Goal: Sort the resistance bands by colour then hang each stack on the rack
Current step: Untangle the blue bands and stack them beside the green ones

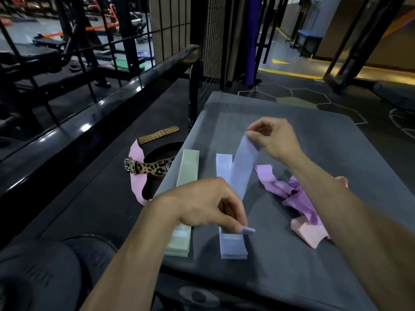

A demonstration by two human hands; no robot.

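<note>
A lavender-blue resistance band [243,167] is stretched slantwise over the grey cloth-covered surface [314,135]. My right hand [271,138] pinches its far end and my left hand [211,203] pinches its near end. Under it lies a flat stack of lavender-blue bands [232,245]. To its left lies a stack of pale green bands [187,173], partly hidden by my left wrist. A crumpled heap of purple bands [289,189] and a pink band [312,234] lie to the right, under my right forearm.
A pink and leopard-print lifting belt [148,168] and a tan leather strap [158,134] lie on the dark floor to the left. A black rail [94,113] and a wire-mesh rack [211,52] rise behind. My knee [45,272] is at lower left.
</note>
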